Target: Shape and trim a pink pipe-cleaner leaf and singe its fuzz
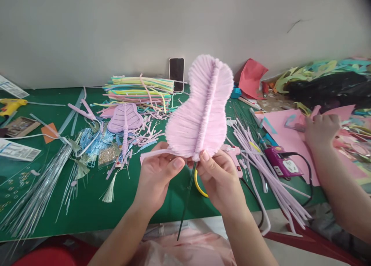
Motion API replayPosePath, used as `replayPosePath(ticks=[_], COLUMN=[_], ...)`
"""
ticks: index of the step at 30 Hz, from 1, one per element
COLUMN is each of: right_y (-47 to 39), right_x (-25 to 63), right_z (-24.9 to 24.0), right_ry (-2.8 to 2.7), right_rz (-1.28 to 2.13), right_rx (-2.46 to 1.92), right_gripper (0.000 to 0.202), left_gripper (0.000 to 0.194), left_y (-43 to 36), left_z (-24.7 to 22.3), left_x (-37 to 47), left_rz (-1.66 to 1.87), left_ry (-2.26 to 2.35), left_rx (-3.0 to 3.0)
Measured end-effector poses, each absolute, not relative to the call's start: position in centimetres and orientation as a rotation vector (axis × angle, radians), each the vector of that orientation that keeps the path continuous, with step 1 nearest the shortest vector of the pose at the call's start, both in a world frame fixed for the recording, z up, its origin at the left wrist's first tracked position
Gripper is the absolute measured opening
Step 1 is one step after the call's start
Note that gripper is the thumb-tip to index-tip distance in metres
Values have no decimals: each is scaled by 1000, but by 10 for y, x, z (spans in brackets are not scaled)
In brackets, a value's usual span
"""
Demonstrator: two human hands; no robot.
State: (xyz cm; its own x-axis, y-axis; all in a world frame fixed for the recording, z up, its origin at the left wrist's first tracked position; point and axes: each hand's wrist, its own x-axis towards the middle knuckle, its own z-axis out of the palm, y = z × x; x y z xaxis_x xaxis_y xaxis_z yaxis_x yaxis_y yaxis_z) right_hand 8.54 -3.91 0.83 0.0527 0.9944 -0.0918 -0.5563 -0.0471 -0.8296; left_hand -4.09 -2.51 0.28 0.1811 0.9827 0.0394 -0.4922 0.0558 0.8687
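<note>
Both my hands hold up a pink fan (pixel 199 107) made of fuzzy pipe cleaners, wide at the bottom and narrower at the top, with a thick fuzzy rib down its middle. At its lower left edge, my left hand (pixel 156 177) is closed, with a loose pink pipe cleaner (pixel 155 153) running out over its fingers. My right hand (pixel 220 177) pinches the base of the rib between thumb and fingers. A thin dark green stem (pixel 187 202) slants down from the base between my hands.
Bundled coloured pipe cleaners (pixel 139 90), a finished purple fan (pixel 125 119) and silvery wires (pixel 43 192) lie left on the green table. A phone (pixel 176 73) leans on the wall. Right are loose pink pipe cleaners (pixel 269 177), a purple power socket (pixel 282 161) and another person's hand (pixel 321 131).
</note>
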Motion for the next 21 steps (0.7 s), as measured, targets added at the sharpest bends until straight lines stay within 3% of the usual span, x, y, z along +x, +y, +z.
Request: replayPosePath(ticks=[9,17,21], right_y=[-43,-46,-43], right_x=[85,88,85], right_z=[11,10,9], right_ry=[-843,-906,-895], right_rz=[1386,1340,1297], right_rx=[-853,-797,-747], right_gripper=[11,18,12], left_gripper=[29,13,16], left_y=[-24,-21,-22], left_z=[12,18,21], left_x=[-35,-32,-29], left_rz=[1224,1442,1372], left_ry=[742,801,772], left_rx=[881,826,814])
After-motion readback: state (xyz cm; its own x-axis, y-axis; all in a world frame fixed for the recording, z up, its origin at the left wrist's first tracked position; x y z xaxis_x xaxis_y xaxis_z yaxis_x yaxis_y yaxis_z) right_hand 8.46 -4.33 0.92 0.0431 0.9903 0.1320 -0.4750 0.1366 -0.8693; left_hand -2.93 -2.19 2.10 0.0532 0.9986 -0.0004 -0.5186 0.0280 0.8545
